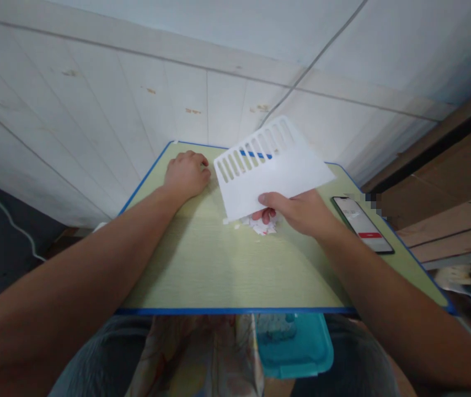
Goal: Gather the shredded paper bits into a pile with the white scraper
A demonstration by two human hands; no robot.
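My right hand (289, 212) grips the lower edge of a white sheet of paper (268, 182), thumb on top and fingers curled beneath. The sheet is held tilted above the table, and a row of long rounded slots is cut along its far left edge. Partly behind my right fingers lies a small heap of white paper scraps (264, 225), some with reddish marks. My left hand (188, 175) rests on the table to the left of the sheet, fingers curled in; whatever they may hold is hidden.
A light green table (219, 275) with blue edging stands against a white panelled wall (115, 99). On its right side lies a phone (362, 223) with a lit screen. Below the front edge is a turquoise plastic container (301, 350). A cable (314, 63) runs down the wall.
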